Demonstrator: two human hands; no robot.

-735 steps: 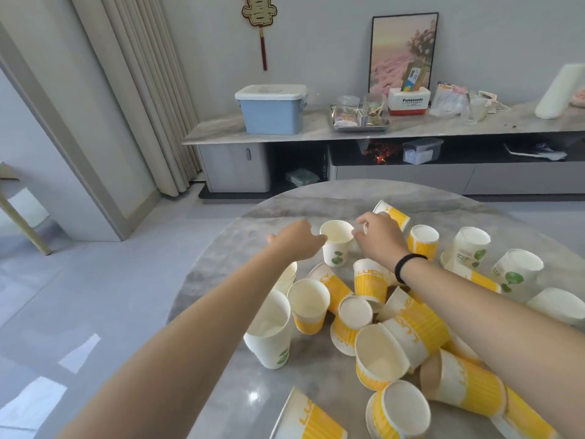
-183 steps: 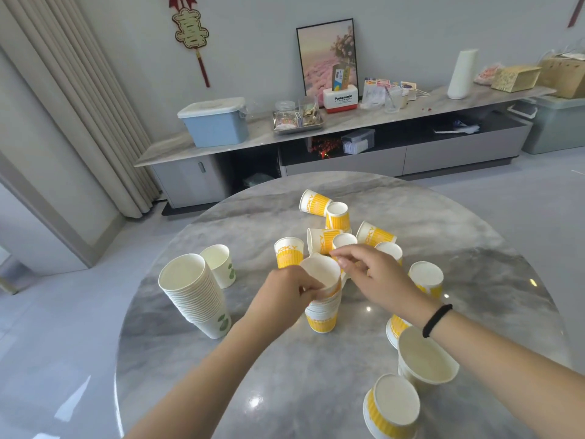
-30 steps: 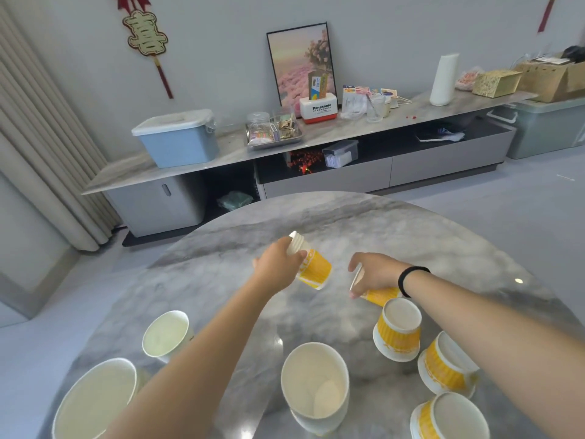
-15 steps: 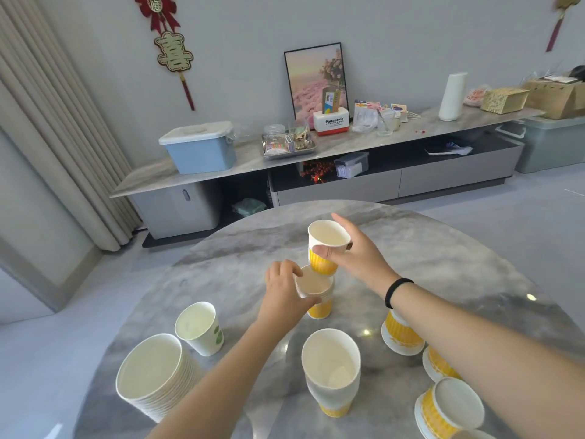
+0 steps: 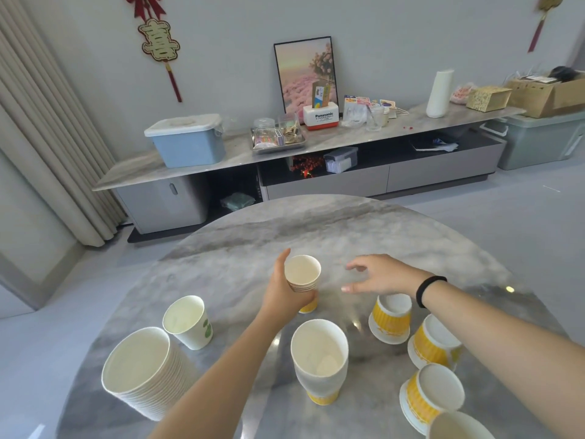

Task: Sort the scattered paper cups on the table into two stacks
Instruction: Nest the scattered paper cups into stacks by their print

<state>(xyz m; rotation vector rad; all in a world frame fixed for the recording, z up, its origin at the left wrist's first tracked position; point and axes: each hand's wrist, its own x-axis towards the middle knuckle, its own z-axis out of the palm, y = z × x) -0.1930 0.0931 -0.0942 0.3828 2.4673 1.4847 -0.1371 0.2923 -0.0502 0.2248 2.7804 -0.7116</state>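
My left hand point(image 5: 286, 293) grips a short nest of yellow cups point(image 5: 302, 275) above the middle of the round marble table point(image 5: 240, 248). My right hand point(image 5: 378, 275) hovers just right of it, fingers spread and holding nothing. A taller stack of yellow cups point(image 5: 319, 359) stands nearer to me. At the near left stands a big stack of white cups point(image 5: 142, 370), with a single white cup with a green leaf point(image 5: 188, 321) beside it. Three loose yellow cups point(image 5: 391, 318) point(image 5: 433, 342) point(image 5: 430, 396) stand at the right under my right forearm.
Part of another cup rim point(image 5: 456, 426) shows at the bottom right edge. Beyond the table runs a long low cabinet point(image 5: 316, 147) with a blue box point(image 5: 186, 141), a tray and other items. Curtains point(image 5: 41, 137) hang at the left.
My right hand has set its yellow cup into the cups in my left hand, let go and moved off to the right with fingers apart.
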